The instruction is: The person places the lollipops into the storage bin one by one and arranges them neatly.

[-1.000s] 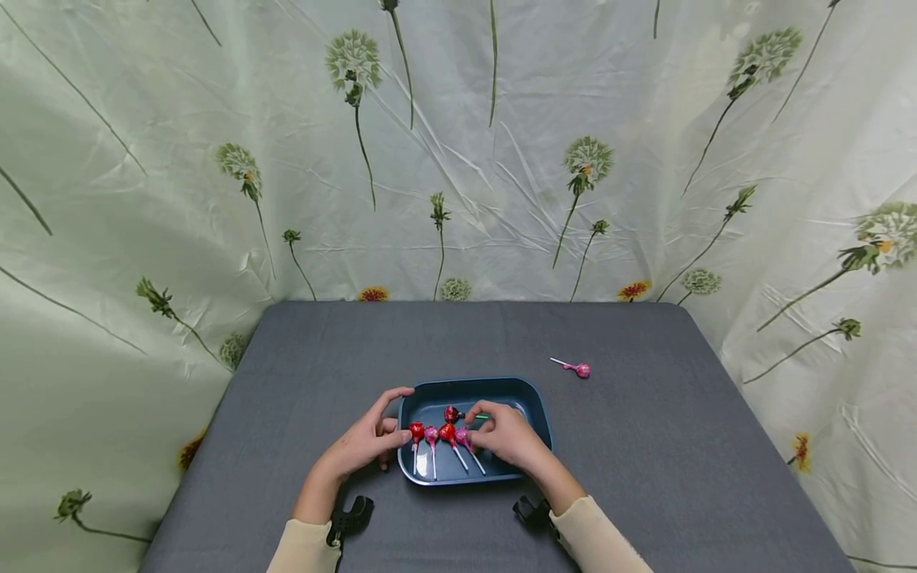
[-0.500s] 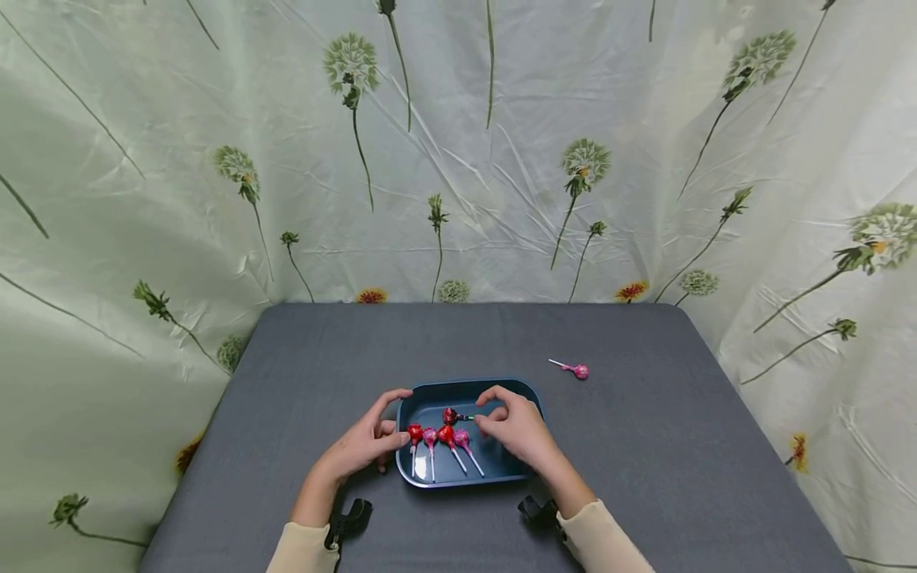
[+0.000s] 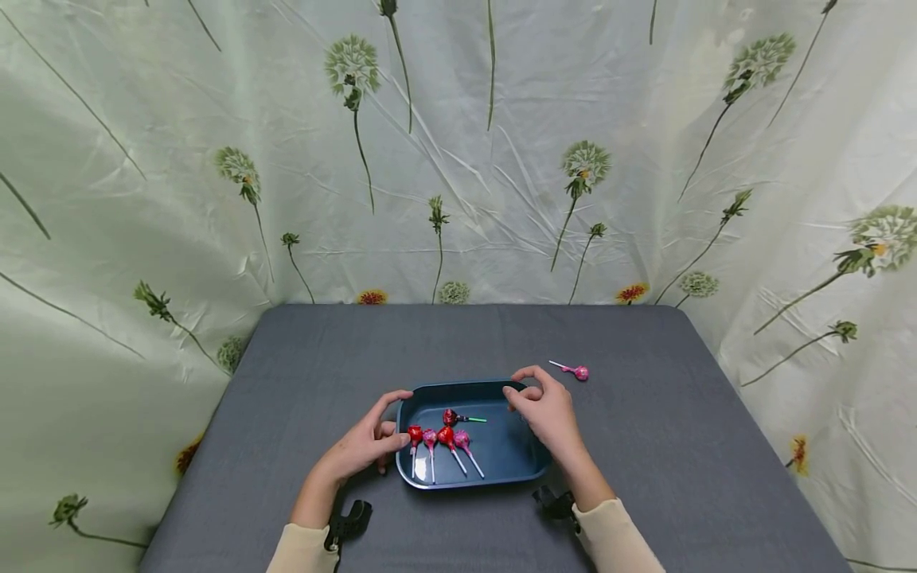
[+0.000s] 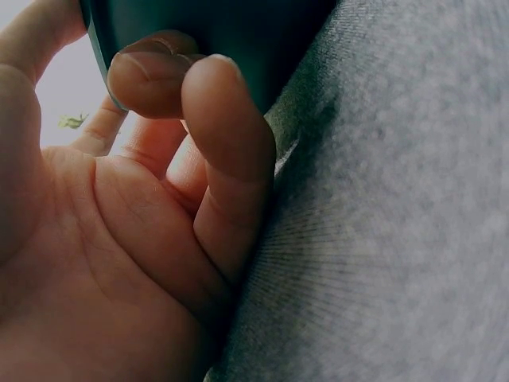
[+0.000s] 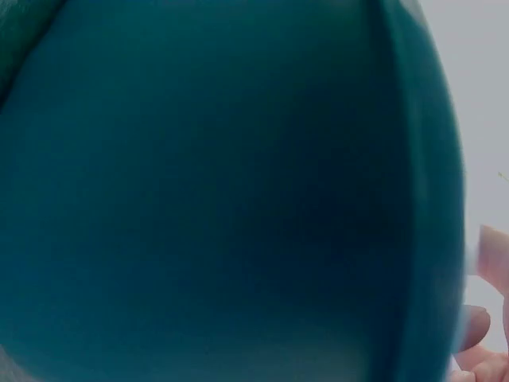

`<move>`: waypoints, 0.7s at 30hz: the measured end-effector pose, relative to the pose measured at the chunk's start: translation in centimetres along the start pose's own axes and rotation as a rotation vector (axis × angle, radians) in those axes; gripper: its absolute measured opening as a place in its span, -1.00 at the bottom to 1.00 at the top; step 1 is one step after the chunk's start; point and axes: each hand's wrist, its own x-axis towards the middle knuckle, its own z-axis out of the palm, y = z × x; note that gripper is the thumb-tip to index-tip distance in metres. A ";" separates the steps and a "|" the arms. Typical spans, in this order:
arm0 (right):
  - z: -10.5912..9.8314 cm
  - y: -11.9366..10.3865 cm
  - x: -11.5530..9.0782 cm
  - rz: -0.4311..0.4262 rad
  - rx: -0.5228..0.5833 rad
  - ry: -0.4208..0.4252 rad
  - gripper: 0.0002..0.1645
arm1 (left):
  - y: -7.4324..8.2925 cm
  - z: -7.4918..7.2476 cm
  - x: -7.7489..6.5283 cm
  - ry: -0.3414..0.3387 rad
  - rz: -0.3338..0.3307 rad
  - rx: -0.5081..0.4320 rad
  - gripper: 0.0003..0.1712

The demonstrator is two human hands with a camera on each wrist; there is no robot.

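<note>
My left hand (image 3: 365, 436) holds the left end of a dark blue tray (image 3: 476, 483), thumb at the rim and other fingers outside; in the left wrist view curled fingers (image 4: 227, 119) sit against its wall. Inside lie several wrapped lollipops, side by side with sticks toward me: a red lollipop (image 3: 415, 434) at the left, then pink, red and pink ones. Behind that row a dark red lollipop (image 3: 450, 417) lies sideways, its green stick pointing right. My right hand (image 3: 552, 410) hovers over the tray's right end, fingers loosely bent and holding nothing.
A pink lollipop (image 3: 581, 373) lies on the grey cloth-covered table (image 3: 322, 342), beyond the tray's far right corner. Behind the table hangs a pale curtain (image 3: 501, 199) with a dandelion print. A black wrist mount (image 3: 351, 521) sits below my left hand.
My right hand has let go of the dark red lollipop's green stick and moved right and away from me, to the tray's right end. The left hand has stayed on the tray.
</note>
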 end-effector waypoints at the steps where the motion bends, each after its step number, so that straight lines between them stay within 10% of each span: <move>1: -0.2 0.1 0.1 -0.003 0.001 0.010 -0.68 | 0.0 0.0 0.0 0.001 0.000 0.001 -0.17; 21: -2.6 3.1 2.1 0.005 0.022 0.160 -0.60 | 0.0 0.0 0.0 -0.010 0.007 -0.017 -0.18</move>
